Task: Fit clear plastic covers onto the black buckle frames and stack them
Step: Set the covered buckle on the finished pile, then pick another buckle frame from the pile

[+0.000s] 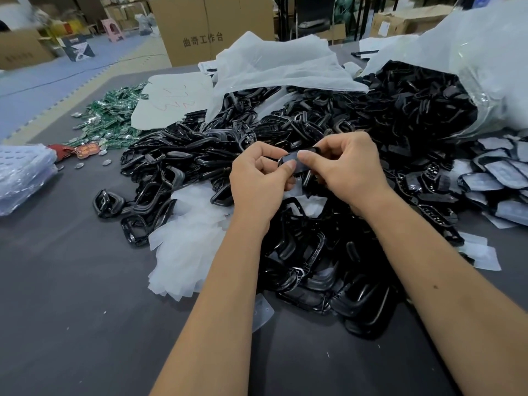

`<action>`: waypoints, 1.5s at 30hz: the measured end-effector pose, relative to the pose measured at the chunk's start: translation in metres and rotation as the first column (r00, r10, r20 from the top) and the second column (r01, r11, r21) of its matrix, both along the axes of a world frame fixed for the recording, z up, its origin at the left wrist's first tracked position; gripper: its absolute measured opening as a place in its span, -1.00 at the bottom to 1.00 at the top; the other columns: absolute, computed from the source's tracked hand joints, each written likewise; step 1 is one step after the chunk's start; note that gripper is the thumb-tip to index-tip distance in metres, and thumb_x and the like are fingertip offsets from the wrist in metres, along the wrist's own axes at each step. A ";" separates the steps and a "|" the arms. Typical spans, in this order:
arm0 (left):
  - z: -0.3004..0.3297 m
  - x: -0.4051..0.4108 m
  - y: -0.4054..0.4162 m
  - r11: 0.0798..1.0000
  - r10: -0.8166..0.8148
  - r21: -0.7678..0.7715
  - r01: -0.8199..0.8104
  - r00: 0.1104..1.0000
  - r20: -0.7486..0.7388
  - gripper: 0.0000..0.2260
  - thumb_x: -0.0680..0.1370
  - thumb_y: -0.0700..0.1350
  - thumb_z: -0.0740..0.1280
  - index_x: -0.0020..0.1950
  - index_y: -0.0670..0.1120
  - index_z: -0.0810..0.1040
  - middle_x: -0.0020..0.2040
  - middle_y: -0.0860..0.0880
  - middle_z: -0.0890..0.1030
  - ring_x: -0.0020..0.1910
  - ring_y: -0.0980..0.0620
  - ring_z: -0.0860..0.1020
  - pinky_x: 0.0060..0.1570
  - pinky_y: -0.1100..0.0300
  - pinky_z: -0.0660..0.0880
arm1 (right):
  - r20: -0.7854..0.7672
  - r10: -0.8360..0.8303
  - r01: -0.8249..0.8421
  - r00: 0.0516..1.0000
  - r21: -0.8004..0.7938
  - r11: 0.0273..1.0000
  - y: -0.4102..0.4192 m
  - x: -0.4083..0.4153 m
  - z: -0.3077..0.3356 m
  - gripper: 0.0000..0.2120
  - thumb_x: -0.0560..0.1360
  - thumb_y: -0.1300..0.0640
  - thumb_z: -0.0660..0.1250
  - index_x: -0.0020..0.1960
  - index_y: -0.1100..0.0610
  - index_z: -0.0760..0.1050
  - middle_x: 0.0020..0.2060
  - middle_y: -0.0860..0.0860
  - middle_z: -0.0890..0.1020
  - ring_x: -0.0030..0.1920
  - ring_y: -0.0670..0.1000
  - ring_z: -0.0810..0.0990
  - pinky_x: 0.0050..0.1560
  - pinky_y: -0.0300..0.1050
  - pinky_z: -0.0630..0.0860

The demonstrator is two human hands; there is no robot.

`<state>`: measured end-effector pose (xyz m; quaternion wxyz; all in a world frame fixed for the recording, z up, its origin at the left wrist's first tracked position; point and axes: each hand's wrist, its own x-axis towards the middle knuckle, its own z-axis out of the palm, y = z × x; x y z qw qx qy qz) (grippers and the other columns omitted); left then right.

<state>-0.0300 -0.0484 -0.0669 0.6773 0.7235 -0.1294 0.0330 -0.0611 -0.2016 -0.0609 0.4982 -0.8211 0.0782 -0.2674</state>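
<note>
glossy black rounded-rectangular plastic buckle frame (295,164) held above the heap, between both hands, long axis running roughly left to right and tilted slightly up toward the right; whether a clear cover already sits on it cannot be told. left hand (257,178) pinching the frame's left end, thumb on top, other fingers curled beneath. right hand (347,170) gripping the right end, thumb pressed on the upper face, fingers clenched around the far edge.

underneath and all around, sprawling heap of shiny black buckle frames (314,252), tangled, lying every which way on dark grey matte table (71,310). thin milky translucent plastic sheets (185,244) fanned out just left of the forearms. at far right, black frames with clear covers fitted (494,175) lying overlapped. crinkled clear plastic bag (485,67) spilling more frames. green circuit boards (114,115) scattered at left. brown cardboard box (205,27) printed "曲奇工作台".
</note>
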 end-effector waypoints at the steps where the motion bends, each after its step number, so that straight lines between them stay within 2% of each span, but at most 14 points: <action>1: 0.000 0.000 0.000 1.000 0.010 0.009 -0.010 1.000 -0.001 -0.89 0.51 -0.31 0.49 -0.09 -0.14 0.61 -0.38 -0.11 0.63 -0.40 -0.02 0.64 -0.18 0.01 0.64 | -0.002 0.003 -0.003 1.000 -0.012 1.000 0.001 -0.001 0.001 -0.81 0.46 0.02 0.59 -0.25 0.09 0.69 -0.40 0.01 0.68 -0.42 -0.05 0.58 -0.29 -0.11 0.55; 6: 0.010 -0.005 -0.007 0.999 0.034 0.038 -0.036 0.999 0.041 -0.88 0.50 -0.31 0.51 -0.07 -0.19 0.61 -0.30 -0.29 0.64 -0.42 -0.02 0.63 -0.15 -0.03 0.66 | 0.042 0.039 -0.041 0.998 0.061 0.997 -0.007 -0.010 0.012 -0.86 0.44 0.09 0.62 -0.05 0.05 0.69 -0.42 0.01 0.65 -0.41 0.08 0.66 -0.33 -0.11 0.54; 9: 0.015 -0.013 -0.019 0.991 0.034 0.126 -0.046 0.995 0.092 -0.87 0.48 -0.27 0.54 -0.11 -0.13 0.61 -0.39 -0.13 0.60 -0.40 -0.05 0.66 -0.13 -0.07 0.67 | 0.040 0.009 -0.010 0.999 0.045 0.999 -0.020 -0.021 0.012 -0.79 0.45 0.11 0.61 0.01 0.06 0.63 -0.43 -0.01 0.60 -0.43 0.02 0.60 -0.30 -0.08 0.55; 11: 0.019 -0.018 -0.036 0.983 0.023 0.179 -0.043 0.993 0.113 -0.84 0.46 -0.22 0.56 -0.15 -0.05 0.62 -0.38 -0.02 0.60 -0.33 -0.08 0.68 -0.13 -0.08 0.66 | 0.039 -0.027 0.027 0.999 0.005 1.000 -0.034 -0.032 0.014 -0.79 0.47 0.14 0.59 0.01 0.04 0.58 -0.41 0.08 0.59 -0.41 0.13 0.58 -0.26 -0.01 0.58; 14: 0.024 -0.025 -0.075 0.969 -0.006 0.243 -0.033 0.987 0.160 -0.81 0.41 -0.14 0.61 -0.18 0.06 0.64 -0.31 0.08 0.60 -0.30 0.11 0.62 -0.18 0.23 0.59 | 0.041 -0.125 0.126 0.991 -0.035 0.991 -0.064 -0.054 0.020 -0.77 0.48 0.18 0.56 0.03 0.07 0.54 -0.34 0.24 0.59 -0.31 0.33 0.60 -0.22 0.11 0.60; 17: 0.026 -0.039 -0.124 0.960 -0.090 0.273 0.054 0.989 0.119 -0.82 0.40 -0.09 0.63 -0.18 0.11 0.65 -0.32 0.14 0.61 -0.32 0.26 0.57 -0.28 0.48 0.43 | 0.022 -0.249 0.250 0.968 -0.095 0.964 -0.100 -0.078 0.024 -0.74 0.48 0.20 0.54 0.06 0.10 0.49 -0.35 0.23 0.57 -0.36 0.25 0.54 -0.21 0.07 0.59; 20: 0.023 -0.052 -0.171 0.947 -0.175 0.274 0.165 0.985 0.009 -0.84 0.41 -0.14 0.62 -0.16 0.03 0.66 -0.27 0.07 0.67 -0.24 0.11 0.66 -0.10 0.24 0.60 | -0.031 -0.383 0.375 0.923 -0.141 0.916 -0.133 -0.103 0.023 -0.72 0.48 0.19 0.55 0.05 0.08 0.47 -0.35 0.17 0.58 -0.34 0.18 0.59 -0.12 0.14 0.65; 23: 0.020 -0.068 -0.206 0.923 -0.256 0.263 0.280 0.959 -0.122 -0.84 0.42 -0.16 0.62 -0.13 -0.03 0.66 -0.14 -0.08 0.72 -0.12 -0.12 0.72 0.00 -0.01 0.67 | -0.115 -0.468 0.449 0.876 -0.158 0.880 -0.166 -0.124 0.021 -0.69 0.45 0.17 0.59 -0.02 0.06 0.44 -0.37 0.08 0.58 -0.24 0.26 0.68 -0.07 0.18 0.66; 26: 0.018 -0.083 -0.228 0.877 -0.267 0.389 0.282 0.959 -0.093 -0.86 0.42 -0.02 0.62 -0.09 0.02 0.72 -0.09 -0.05 0.73 -0.04 -0.05 0.69 -0.05 0.17 0.60 | -0.230 -0.505 0.475 0.832 -0.177 0.862 -0.194 -0.135 0.019 -0.61 0.41 0.14 0.64 -0.11 -0.01 0.39 -0.29 0.12 0.61 -0.18 0.26 0.69 0.01 0.25 0.66; 29: 0.016 -0.087 -0.238 0.871 -0.237 0.420 0.255 0.967 -0.094 -0.84 0.41 0.01 0.63 -0.08 0.02 0.75 -0.06 -0.03 0.72 0.02 -0.03 0.66 -0.09 0.24 0.47 | -0.341 -0.516 0.501 0.786 -0.139 0.854 -0.205 -0.137 0.016 -0.59 0.39 0.12 0.67 -0.08 0.03 0.40 -0.24 0.10 0.61 -0.38 0.16 0.66 -0.03 0.23 0.69; 32: 0.015 -0.088 -0.243 0.856 -0.217 0.469 0.217 0.975 -0.055 -0.82 0.41 0.00 0.62 -0.05 0.01 0.73 -0.02 -0.04 0.71 0.03 -0.04 0.66 -0.11 0.24 0.45 | -0.386 -0.545 0.535 0.745 -0.142 0.833 -0.206 -0.138 0.015 -0.53 0.32 0.05 0.71 -0.07 0.04 0.42 -0.20 0.12 0.67 -0.51 0.00 0.63 -0.25 0.03 0.64; 37: 0.017 -0.093 -0.238 0.854 -0.235 0.489 0.176 0.970 0.061 -0.80 0.46 0.00 0.59 -0.04 -0.04 0.64 -0.03 -0.03 0.67 -0.01 -0.04 0.63 -0.12 0.18 0.47 | -0.394 -0.625 0.555 0.674 -0.288 0.780 -0.199 -0.140 0.021 -0.46 0.33 -0.06 0.69 0.14 0.12 0.52 -0.03 0.17 0.70 -0.01 0.17 0.72 0.14 0.10 0.65; 41: 0.027 -0.086 -0.206 0.903 -0.207 0.411 0.124 0.965 0.163 -0.87 0.52 -0.02 0.52 -0.15 -0.01 0.63 -0.25 0.09 0.61 -0.21 0.11 0.60 -0.26 0.24 0.46 | -0.253 -0.660 0.579 0.707 -0.328 0.747 -0.181 -0.140 0.039 -0.69 0.43 0.02 0.60 0.03 0.09 0.55 -0.08 0.09 0.64 0.05 0.16 0.66 0.10 -0.02 0.57; 45: 0.033 -0.065 -0.141 0.911 -0.113 0.413 -0.012 0.955 0.276 -0.92 0.52 -0.08 0.47 -0.17 0.01 0.66 -0.33 0.15 0.57 -0.29 0.18 0.56 -0.28 0.28 0.46 | -0.207 -0.449 0.380 0.869 -0.303 0.874 -0.128 -0.111 0.057 -0.83 0.46 0.03 0.58 -0.17 0.04 0.61 -0.35 -0.07 0.60 -0.27 -0.04 0.60 -0.19 -0.20 0.47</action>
